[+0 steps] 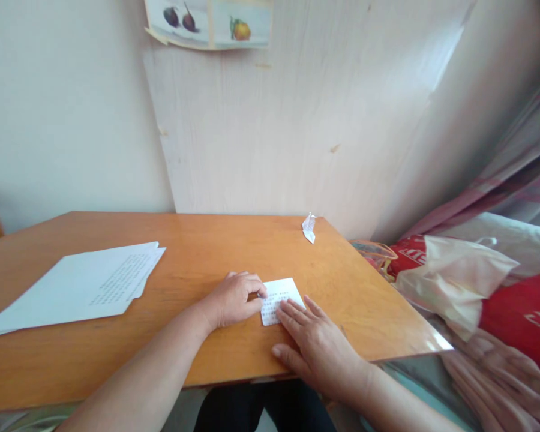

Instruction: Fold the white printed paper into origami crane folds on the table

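A small folded piece of printed paper point(276, 288) lies on the wooden table in front of me, lines of text facing up. At its left edge, my left hand point(236, 299) rests on the tabletop with curled fingers, thumb and index finger closed on the paper's edge. My right hand point(317, 342) lies flat over the paper's lower right part, fingers stretched out and thumb apart on the wood. Part of the paper is hidden under those fingers. Near the table's far right corner stands a small folded paper figure point(309, 228).
On the left of the wooden table point(216, 240) lies a stack of paper sheets point(72, 282), some printed. A wall with fruit pictures point(211, 24) rises behind. Past the right edge are a pale plastic bag point(454, 282), red bags point(522, 318) and a curtain point(513, 156).
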{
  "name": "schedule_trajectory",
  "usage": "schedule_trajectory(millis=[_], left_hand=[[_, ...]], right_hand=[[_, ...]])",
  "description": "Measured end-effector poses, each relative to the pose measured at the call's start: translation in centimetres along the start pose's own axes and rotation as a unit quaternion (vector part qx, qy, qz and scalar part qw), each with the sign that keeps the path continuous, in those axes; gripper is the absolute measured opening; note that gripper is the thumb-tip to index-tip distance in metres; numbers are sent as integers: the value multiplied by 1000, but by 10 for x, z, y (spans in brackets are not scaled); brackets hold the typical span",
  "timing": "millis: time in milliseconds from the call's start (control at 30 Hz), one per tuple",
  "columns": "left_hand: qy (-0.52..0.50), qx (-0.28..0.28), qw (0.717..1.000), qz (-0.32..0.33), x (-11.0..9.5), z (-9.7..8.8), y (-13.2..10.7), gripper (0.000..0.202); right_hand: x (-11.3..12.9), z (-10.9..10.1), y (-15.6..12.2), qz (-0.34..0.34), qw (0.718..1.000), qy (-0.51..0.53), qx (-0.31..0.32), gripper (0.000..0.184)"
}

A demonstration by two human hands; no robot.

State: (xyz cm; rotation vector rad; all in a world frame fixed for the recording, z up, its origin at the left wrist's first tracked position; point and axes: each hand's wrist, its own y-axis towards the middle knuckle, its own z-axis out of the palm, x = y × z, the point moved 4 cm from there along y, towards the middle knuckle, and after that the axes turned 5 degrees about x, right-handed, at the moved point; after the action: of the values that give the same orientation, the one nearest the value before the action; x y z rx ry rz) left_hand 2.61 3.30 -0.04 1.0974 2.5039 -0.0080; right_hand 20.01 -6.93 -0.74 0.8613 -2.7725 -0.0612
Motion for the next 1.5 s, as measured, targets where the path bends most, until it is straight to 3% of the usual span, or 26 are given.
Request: schedule_trajectory(millis=[167,333,433,567,733,867,1000,1100,1233,1500], left_hand=[[-62,0,998,-12,-12,0,1,19],[-96,25,995,-14,-33,3,-4,20],[-104,28,994,-20,-44,3,-14,21],[-169,-30,984,-39,-60,-11,-32,23],[-234,-100,966,-51,-86,-38,-53,26],[-255,-113,959,-48,-111,-48,-64,24],[-281,-94,954,-50,-134,-47,-72,22],[-309,-86,946,-52,-143,-45,-76,21],[-335,-65,938,-66,-147,-43,-80,20],[-330,-4,941,-74,-148,-41,-85,11]], right_hand=[[11,8,-27,-11,999,8,-44,60],[19,15,-49,-21,990,5,-139,28],[25,9,-57,-30,981,15,-193,20],[27,-11,-64,-23,968,52,-244,19],[19,-28,-67,28,940,181,-289,18],[19,-25,-68,68,911,311,-262,26],[20,-14,-69,80,853,470,-214,35],[21,-9,-70,75,821,534,-190,38],[28,-12,-74,40,803,572,-160,39],[35,-11,-80,12,802,585,-117,37]])
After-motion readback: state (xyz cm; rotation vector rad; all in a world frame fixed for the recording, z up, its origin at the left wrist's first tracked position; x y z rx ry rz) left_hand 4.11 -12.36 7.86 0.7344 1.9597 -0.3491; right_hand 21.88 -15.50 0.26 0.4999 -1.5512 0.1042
